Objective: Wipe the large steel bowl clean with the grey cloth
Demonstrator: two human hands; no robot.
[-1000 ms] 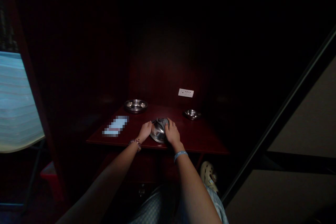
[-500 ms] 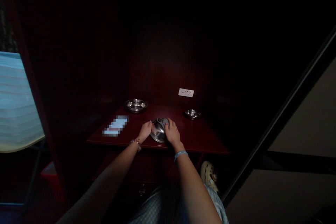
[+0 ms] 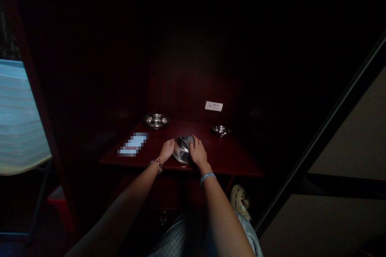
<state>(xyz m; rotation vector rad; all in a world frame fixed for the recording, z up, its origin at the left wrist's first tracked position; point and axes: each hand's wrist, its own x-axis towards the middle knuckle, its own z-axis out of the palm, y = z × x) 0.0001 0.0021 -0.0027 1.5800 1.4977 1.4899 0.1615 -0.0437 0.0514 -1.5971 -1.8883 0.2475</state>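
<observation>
A shiny metal bowl [image 3: 182, 153] is tilted on the dark red desktop near its front edge, its rounded outside facing up. My left hand [image 3: 167, 150] is closed on the bowl's left edge, with a beaded bracelet at the wrist. On the bowl's right side, my right hand [image 3: 198, 151] presses a crumpled grey cloth [image 3: 187, 139] against the metal; a blue band circles that wrist. The fingers of my right hand partly cover the cloth, so its full shape is hidden.
A wide metal bowl [image 3: 156, 121] stands at the desk's back left, a smaller metal dish [image 3: 221, 131] at the right. A blurred-out pale object [image 3: 133, 144] lies left. A wall socket [image 3: 214, 106] is behind; a beige clog [image 3: 239, 200] shows below, a red bin [image 3: 62, 204] at lower left.
</observation>
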